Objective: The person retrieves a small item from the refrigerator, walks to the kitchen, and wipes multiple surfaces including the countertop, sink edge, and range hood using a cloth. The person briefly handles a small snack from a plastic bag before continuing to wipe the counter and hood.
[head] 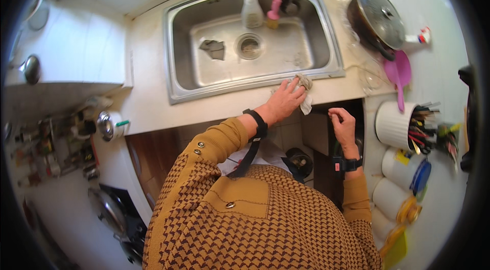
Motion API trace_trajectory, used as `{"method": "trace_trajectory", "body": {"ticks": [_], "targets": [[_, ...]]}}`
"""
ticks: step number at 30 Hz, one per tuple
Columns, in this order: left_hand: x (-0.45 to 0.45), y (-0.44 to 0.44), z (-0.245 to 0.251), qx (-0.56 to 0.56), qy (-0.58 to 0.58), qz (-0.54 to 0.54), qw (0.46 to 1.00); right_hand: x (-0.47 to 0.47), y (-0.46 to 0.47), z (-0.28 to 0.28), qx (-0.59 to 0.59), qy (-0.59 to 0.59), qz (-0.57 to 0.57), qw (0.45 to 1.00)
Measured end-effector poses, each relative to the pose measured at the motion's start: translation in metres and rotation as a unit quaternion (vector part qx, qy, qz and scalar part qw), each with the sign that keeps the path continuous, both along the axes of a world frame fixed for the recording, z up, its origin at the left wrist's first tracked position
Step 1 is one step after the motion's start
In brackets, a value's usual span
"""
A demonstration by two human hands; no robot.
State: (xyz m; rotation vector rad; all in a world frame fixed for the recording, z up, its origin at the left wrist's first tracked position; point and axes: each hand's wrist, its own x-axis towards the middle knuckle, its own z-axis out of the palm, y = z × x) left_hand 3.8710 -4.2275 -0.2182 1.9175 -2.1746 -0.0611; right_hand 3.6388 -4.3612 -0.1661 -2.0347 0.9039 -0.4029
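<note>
My left hand (282,102) lies over a crumpled grey-white cloth (305,82) at the front rim of the stainless steel sink (252,85). Its fingers bear down on the cloth, and one pale corner hangs past the worktop edge. Further right, my right hand (343,124) is held in the air in front of the worktop, fingers loosely bent, with nothing seen in it. In the sink basin lie a dark grey rag (213,49), a white spray bottle (252,13) and a pink-handled brush (274,13). Some debris sits in the drain strainer (249,46).
A lidded pot (377,21) stands right of the sink, near a pink ladle (398,70). A white utensil holder (394,122) and several lidded jars (402,170) line the right side. Below the worktop is a dark bin (299,162). At left is a steel-topped container (109,125).
</note>
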Motion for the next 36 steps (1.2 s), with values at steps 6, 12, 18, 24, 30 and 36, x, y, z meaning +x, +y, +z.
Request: {"method": "trace_trajectory", "body": {"ticks": [6, 12, 18, 24, 30, 36], "targets": [[0.049, 0.124, 0.013, 0.038, 0.017, 0.096, 0.994, 0.019, -0.012, -0.024, 0.051, -0.033, 0.052, 0.997], [0.113, 0.303, 0.022, 0.105, -0.046, 0.324, 0.939, 0.030, -0.002, -0.034, 0.024, -0.004, 0.097, 0.995], [0.164, 0.384, 0.024, 0.005, -0.024, 0.616, 0.788, 0.047, 0.007, -0.030, 0.082, 0.037, 0.128, 0.988], [0.137, 0.355, 0.000, 0.020, 0.024, 0.487, 0.873, 0.113, 0.029, -0.018, 0.094, 0.041, 0.173, 0.980], [0.152, 0.432, -0.010, -0.038, 0.013, 0.547, 0.836, 0.173, 0.063, 0.013, 0.039, 0.046, 0.242, 0.968], [0.162, 0.538, -0.023, -0.098, 0.109, 0.742, 0.654, 0.185, 0.075, 0.002, 0.057, 0.038, 0.243, 0.967]]}}
